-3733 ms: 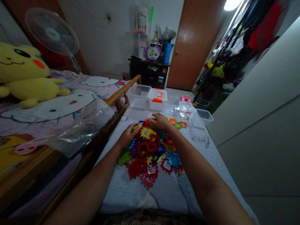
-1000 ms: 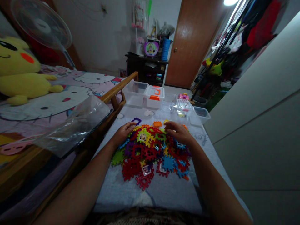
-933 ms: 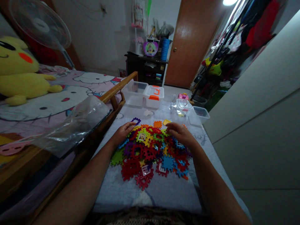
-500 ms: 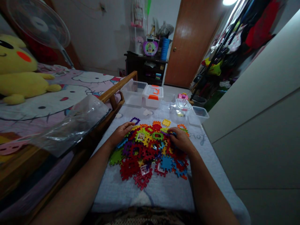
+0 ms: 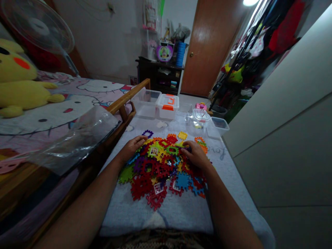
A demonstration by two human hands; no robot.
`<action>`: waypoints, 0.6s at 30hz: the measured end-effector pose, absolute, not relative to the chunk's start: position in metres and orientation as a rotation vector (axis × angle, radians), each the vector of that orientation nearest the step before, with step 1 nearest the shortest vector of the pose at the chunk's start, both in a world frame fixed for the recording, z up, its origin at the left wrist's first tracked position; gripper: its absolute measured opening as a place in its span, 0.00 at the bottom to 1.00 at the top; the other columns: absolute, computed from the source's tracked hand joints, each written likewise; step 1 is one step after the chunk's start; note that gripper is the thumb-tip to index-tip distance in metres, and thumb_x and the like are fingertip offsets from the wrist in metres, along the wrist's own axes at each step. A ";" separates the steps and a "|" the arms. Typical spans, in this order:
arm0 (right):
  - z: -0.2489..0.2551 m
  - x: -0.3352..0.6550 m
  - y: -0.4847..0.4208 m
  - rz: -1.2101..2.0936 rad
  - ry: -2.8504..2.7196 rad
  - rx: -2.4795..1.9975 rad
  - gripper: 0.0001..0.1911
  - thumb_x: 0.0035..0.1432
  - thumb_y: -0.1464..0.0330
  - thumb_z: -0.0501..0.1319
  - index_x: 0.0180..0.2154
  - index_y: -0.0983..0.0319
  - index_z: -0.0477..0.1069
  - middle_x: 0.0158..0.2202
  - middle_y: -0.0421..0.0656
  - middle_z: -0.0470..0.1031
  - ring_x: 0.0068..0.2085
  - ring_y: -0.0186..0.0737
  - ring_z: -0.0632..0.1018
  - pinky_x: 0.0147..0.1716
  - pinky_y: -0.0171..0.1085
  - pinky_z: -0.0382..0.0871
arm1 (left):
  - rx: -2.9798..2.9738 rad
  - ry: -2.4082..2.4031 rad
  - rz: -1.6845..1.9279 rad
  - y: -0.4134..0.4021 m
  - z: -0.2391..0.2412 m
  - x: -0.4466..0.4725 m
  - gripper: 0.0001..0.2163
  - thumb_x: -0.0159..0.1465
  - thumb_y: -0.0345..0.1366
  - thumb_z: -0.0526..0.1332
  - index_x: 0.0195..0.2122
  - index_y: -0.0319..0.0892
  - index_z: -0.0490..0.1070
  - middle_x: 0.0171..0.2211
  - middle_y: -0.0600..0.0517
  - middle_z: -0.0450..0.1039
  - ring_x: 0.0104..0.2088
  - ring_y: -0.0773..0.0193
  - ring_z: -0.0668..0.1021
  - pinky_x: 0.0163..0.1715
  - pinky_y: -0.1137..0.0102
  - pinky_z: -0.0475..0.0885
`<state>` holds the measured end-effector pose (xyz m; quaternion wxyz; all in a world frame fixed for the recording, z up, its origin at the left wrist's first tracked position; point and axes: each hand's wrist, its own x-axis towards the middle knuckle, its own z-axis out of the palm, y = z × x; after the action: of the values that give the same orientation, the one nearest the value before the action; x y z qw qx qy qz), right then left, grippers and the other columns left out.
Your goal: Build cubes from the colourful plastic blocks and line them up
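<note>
A heap of colourful plastic building pieces [image 5: 162,169] with toothed edges lies on the cloth-covered table. Some are solid squares, others frames, and a few carry white window inserts. At the heap's far left edge rests my left hand [image 5: 133,147], its fingers stretched forward beside yellow and red pieces. My right hand [image 5: 197,154] lies over the right side, thumb and fingers apart around a dark purple piece; whether it grips that piece is unclear. Near the front of the heap are a blue square piece [image 5: 183,181] and a white window insert [image 5: 158,188].
Clear plastic boxes line the far end, among them a lidded box with orange latches [image 5: 167,106] and an open box [image 5: 220,124] at right. A wooden bed rail [image 5: 127,98] borders the left; a pale cabinet [image 5: 290,138] stands close on the right.
My right hand has shifted slightly left over the heap, its fingertips lower among the pieces. My left hand stays at the heap's edge. The whole view has drifted a little.
</note>
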<state>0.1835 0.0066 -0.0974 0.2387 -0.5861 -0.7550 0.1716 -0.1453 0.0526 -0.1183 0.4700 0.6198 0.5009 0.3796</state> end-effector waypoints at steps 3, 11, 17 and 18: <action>-0.092 0.184 0.005 0.527 -2.102 -1.467 0.09 0.58 0.66 0.61 0.41 0.59 0.71 0.43 0.46 0.76 0.45 0.43 0.75 0.49 0.42 0.67 | 1.529 1.231 0.923 0.052 -0.117 -0.145 0.31 0.56 0.62 0.60 0.48 0.40 0.75 0.50 0.45 0.77 0.50 0.46 0.76 0.55 0.57 0.68; -0.085 0.185 -0.002 0.754 -2.065 -1.219 0.09 0.56 0.66 0.63 0.40 0.58 0.69 0.46 0.44 0.75 0.48 0.42 0.75 0.51 0.41 0.67 | 1.536 1.234 0.938 0.049 -0.111 -0.143 0.31 0.55 0.62 0.61 0.46 0.40 0.75 0.48 0.45 0.77 0.51 0.46 0.75 0.55 0.57 0.67; -0.093 0.188 0.000 0.663 -2.092 -1.321 0.14 0.54 0.69 0.64 0.44 0.58 0.70 0.48 0.45 0.75 0.51 0.45 0.73 0.55 0.47 0.64 | 1.416 1.192 0.985 0.051 -0.117 -0.147 0.29 0.57 0.60 0.61 0.46 0.39 0.75 0.44 0.47 0.79 0.43 0.53 0.78 0.46 0.62 0.71; -0.094 0.188 0.000 0.664 -2.096 -1.307 0.14 0.54 0.69 0.64 0.44 0.58 0.70 0.48 0.45 0.75 0.51 0.45 0.73 0.55 0.47 0.64 | 1.397 1.183 1.020 0.052 -0.119 -0.148 0.28 0.57 0.60 0.61 0.45 0.39 0.76 0.44 0.47 0.79 0.43 0.54 0.78 0.46 0.63 0.71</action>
<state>0.1879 -0.0001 -0.0937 0.2877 -0.4895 -0.7848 0.2486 -0.1481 0.0520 -0.1188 0.4994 0.5776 0.4891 0.4216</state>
